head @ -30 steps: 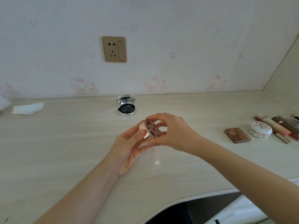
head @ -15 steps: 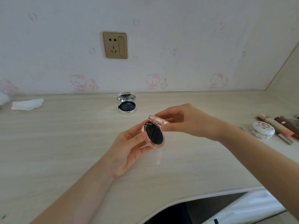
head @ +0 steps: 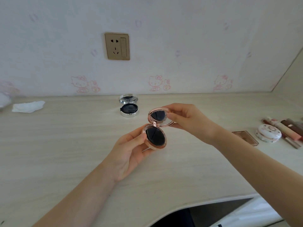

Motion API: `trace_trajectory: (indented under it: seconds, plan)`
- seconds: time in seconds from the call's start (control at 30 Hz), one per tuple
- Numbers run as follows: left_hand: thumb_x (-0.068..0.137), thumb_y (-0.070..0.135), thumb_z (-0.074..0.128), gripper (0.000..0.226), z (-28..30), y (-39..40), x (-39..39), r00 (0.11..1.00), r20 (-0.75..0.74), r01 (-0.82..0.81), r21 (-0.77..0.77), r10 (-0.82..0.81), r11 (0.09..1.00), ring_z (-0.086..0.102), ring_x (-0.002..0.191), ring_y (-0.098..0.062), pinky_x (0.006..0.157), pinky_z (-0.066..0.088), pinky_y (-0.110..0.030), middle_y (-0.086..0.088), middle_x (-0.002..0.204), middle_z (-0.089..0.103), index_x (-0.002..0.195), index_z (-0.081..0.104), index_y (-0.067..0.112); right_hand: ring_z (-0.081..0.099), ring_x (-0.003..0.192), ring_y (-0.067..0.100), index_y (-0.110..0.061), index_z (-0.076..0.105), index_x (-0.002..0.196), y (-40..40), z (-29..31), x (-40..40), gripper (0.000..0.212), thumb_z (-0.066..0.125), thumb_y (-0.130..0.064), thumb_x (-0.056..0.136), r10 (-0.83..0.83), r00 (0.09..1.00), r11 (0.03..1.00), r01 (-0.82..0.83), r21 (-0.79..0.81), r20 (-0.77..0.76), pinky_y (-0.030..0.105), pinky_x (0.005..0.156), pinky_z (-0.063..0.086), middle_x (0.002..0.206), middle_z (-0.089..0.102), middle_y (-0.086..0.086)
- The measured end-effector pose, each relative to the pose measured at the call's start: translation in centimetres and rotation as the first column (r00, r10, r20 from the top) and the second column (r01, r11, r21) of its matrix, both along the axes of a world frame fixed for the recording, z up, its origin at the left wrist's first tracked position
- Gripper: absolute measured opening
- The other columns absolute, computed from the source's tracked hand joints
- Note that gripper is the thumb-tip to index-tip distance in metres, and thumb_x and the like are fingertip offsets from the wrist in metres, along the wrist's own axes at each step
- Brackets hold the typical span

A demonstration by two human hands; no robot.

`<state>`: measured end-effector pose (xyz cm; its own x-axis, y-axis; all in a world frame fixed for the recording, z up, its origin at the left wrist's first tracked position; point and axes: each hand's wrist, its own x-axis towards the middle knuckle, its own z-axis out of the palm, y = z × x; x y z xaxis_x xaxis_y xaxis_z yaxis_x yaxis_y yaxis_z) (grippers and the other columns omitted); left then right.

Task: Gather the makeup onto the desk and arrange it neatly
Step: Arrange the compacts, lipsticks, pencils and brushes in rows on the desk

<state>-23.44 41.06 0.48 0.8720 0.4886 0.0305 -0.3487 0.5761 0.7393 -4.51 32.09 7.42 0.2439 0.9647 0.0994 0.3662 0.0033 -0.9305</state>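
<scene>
While it hangs above the pale wood-grain surface (head: 49,153), the round rose-gold compact (head: 155,136) stands wide open, its lid (head: 161,117) swung up and away on a hinge at the far edge. Base and lid make a line running from near to far, the dark puff facing the camera. The left hand (head: 129,151) cups the base in a curled grip; the right hand (head: 188,118) pinches the lid's rim. Behind lies an open silver compact (head: 129,105); right of it a brown palette (head: 246,137), a white floral case (head: 268,134) and several tubes (head: 287,130). A crumpled tissue (head: 28,106) sits far left.
</scene>
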Motion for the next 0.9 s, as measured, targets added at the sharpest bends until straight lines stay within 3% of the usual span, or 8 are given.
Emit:
trace_trajectory:
  seconds: [0.07,0.13,0.23,0.37,0.47,0.63,0.77,0.9]
  plan:
    - [0.089,0.006,0.055,0.033,-0.2,-0.1,0.2,0.992,-0.077,-0.096,0.069,0.101,0.993,0.066,0.105,-0.028,0.081,0.056,-0.032,-0.017,0.117,0.067,0.121,0.063,0.001,0.065,0.103,0.017,-0.018,0.067,0.114,0.4,0.2,-0.2,0.027,0.049,-0.006,0.097,-0.039,0.993,0.999,0.036,0.032,0.115,0.035,0.096,0.051,0.105,0.071,0.003]
    - [0.088,0.004,0.061,0.034,-0.5,-0.3,0.3,0.938,-0.198,-0.237,0.24,0.286,0.942,0.069,0.101,-0.025,0.081,0.056,-0.029,-0.013,0.11,0.071,0.122,0.061,0.004,0.063,0.102,0.015,-0.018,0.067,0.112,0.8,0.4,-0.4,0.028,0.05,-0.004,0.095,-0.049,0.963,0.998,0.037,0.049,0.265,0.035,0.096,0.049,0.105,0.071,-0.002]
    - [0.081,0.013,0.073,0.032,-0.5,-0.5,0.3,0.773,-0.282,-0.281,0.65,0.568,0.706,0.07,0.094,-0.014,0.084,0.053,-0.022,0.0,0.097,0.075,0.113,0.068,0.019,0.061,0.102,0.013,-0.02,0.067,0.112,1.4,0.6,-0.5,0.029,0.049,-0.007,0.094,-0.041,0.906,0.999,0.036,0.021,0.421,0.035,0.094,0.047,0.106,0.07,-0.007]
    - [0.08,0.036,0.073,0.036,-0.5,-0.6,-0.1,0.689,-0.233,-0.09,0.912,0.686,0.401,0.058,0.103,0.002,0.092,0.043,-0.017,0.021,0.105,0.067,0.115,0.067,0.033,0.061,0.1,0.013,-0.023,0.068,0.113,2.0,0.4,-0.5,0.03,0.049,-0.01,0.093,-0.043,0.879,0.998,0.058,-0.018,0.474,0.029,0.089,0.048,0.105,0.07,-0.008]
    - [0.077,0.04,0.075,0.043,-0.6,-0.8,-0.3,0.679,-0.161,-0.041,0.966,0.716,0.255,0.048,0.105,0.005,0.09,0.03,-0.002,0.041,0.1,0.051,0.119,0.063,0.037,0.06,0.092,0.01,-0.023,0.069,0.111,2.4,0.1,-0.4,0.029,0.051,-0.01,0.092,-0.033,0.876,0.997,0.06,-0.042,0.481,0.022,0.08,0.046,0.097,0.069,-0.012]
    - [0.077,0.03,0.077,0.049,-1.0,-0.9,-0.1,0.723,-0.068,0.041,0.998,0.687,0.056,0.047,0.117,-0.001,0.1,0.024,-0.001,0.022,0.121,0.052,0.123,0.064,0.021,0.053,0.075,-0.002,-0.022,0.069,0.107,3.0,-0.4,-0.3,0.026,0.051,-0.011,0.092,-0.018,0.859,0.996,0.057,-0.061,0.512,0.006,0.064,0.037,0.083,0.061,-0.019]
    - [0.082,0.025,0.073,0.033,-1.2,-1.2,-0.1,0.772,-0.061,0.102,0.994,0.633,-0.028,0.047,0.124,-0.003,0.107,0.029,-0.013,0.009,0.125,0.061,0.114,0.07,0.017,0.054,0.077,0.0,-0.02,0.07,0.108,3.1,-0.6,-0.5,0.025,0.053,-0.012,0.092,0.004,0.865,0.996,0.042,-0.081,0.502,0.012,0.069,0.04,0.087,0.065,-0.014]
    - [0.087,0.025,0.068,0.028,-1.3,-1.1,0.0,0.785,-0.087,0.16,0.985,0.613,-0.065,0.048,0.127,-0.007,0.107,0.029,-0.013,0.005,0.125,0.064,0.113,0.071,0.017,0.06,0.088,0.007,-0.02,0.07,0.108,2.9,-0.9,-0.7,0.024,0.054,-0.012,0.092,0.002,0.882,0.995,0.045,-0.088,0.472,0.023,0.081,0.047,0.095,0.069,-0.009]
